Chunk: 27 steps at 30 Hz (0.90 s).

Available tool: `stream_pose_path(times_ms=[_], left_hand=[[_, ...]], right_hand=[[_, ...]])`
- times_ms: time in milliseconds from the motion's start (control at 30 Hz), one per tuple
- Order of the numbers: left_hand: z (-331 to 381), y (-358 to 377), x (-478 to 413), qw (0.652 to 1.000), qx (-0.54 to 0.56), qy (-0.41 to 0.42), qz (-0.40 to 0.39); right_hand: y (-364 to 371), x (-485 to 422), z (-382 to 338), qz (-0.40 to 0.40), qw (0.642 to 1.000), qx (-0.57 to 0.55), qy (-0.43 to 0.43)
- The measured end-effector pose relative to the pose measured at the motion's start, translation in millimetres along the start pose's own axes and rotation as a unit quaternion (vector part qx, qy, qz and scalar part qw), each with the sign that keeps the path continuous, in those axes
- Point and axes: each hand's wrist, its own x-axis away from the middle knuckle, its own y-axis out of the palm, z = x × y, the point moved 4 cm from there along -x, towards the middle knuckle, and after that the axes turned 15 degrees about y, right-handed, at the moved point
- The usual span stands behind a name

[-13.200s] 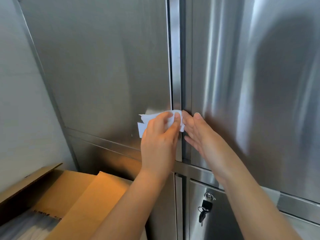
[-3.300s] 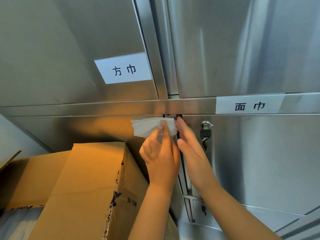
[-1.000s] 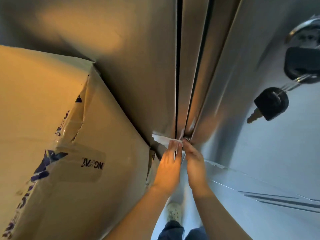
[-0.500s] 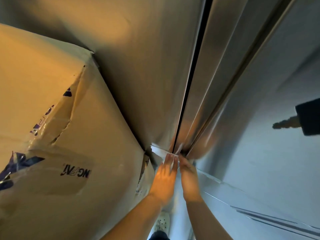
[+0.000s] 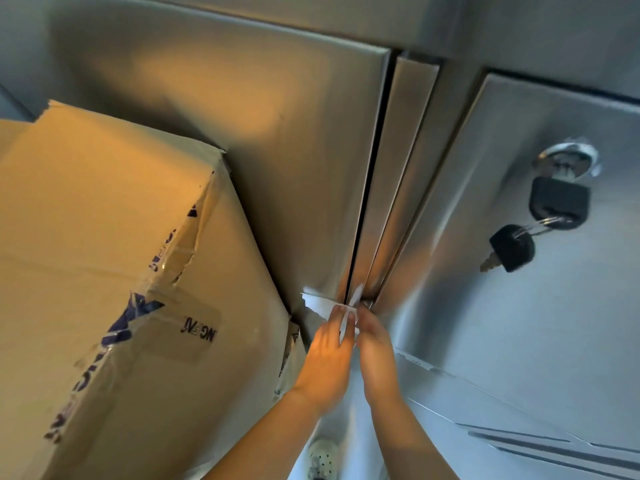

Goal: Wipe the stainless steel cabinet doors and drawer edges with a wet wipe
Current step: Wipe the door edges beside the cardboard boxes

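I look steeply down the front of a stainless steel cabinet. A white wet wipe (image 5: 320,304) is pressed against the bottom of the vertical strip (image 5: 398,188) between the left door (image 5: 277,140) and the right door (image 5: 519,289). My left hand (image 5: 327,362) holds the wipe with its fingertips on the left door's lower edge. Beside it, my right hand (image 5: 375,355) touches the wipe's right end at the gap, fingers close together. Part of the wipe is hidden under my fingers.
A large taped cardboard box (image 5: 114,289) leans against the left door and crowds my left hand. A lock with a black key (image 5: 557,199) and a second dangling key (image 5: 510,249) sits on the right door. A white shoe (image 5: 322,459) shows on the floor below.
The hands have stayed at the bottom of the door gap with the wipe. The view has pulled back and tilted, showing the door tops and the lock with its keys.
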Motion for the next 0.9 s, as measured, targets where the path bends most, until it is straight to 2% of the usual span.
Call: stream_pose_path(times_ms=[167,567,733,900], left_hand=[[20,-41,-4,0.999,-0.008,0.002,0.041],[55,-151,-16,0.967,-0.071,0.085,0.231],[65,-191,-24,0.949,-0.08,0.117,0.283],[73,-222,-34,0.939,-0.131,0.117,0.295]], right_hand=[[6,34,-39,-0.005,0.997,-0.062,-0.053],[9,115,-131,-0.03,0.975,-0.114,-0.19],[15,145,-166,-0.035,0.96,-0.122,-0.249],[20,168,-195,-0.044,0.943,-0.139,-0.299]])
